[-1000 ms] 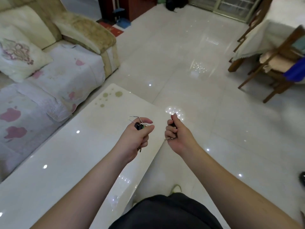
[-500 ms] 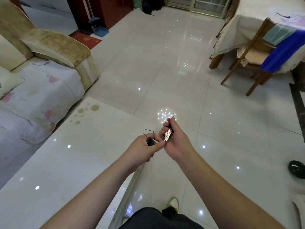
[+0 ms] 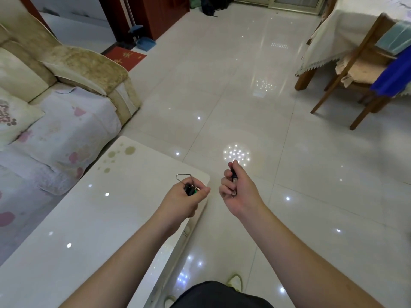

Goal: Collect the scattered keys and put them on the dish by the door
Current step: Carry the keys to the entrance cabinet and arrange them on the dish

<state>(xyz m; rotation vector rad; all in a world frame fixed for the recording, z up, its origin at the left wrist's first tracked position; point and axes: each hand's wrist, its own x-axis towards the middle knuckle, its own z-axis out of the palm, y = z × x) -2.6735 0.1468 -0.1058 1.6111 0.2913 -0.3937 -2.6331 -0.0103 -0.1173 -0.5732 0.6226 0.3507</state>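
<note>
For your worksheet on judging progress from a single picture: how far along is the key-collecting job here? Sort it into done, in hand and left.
Done: keys are picked up. The left hand grips a bunch with a wire loop, and the right hand grips a key.
In hand: both are held above the table edge and floor.
Left: putting them on the dish, which is not in view.

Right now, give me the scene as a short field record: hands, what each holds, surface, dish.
left hand: grips key bunch with wire loop, over the table's corner
right hand: grips single key, dark head up, over the floor
hands: apart, not touching
table: glossy white, at left
dish: not in view
sofa: beyond the table, left
</note>
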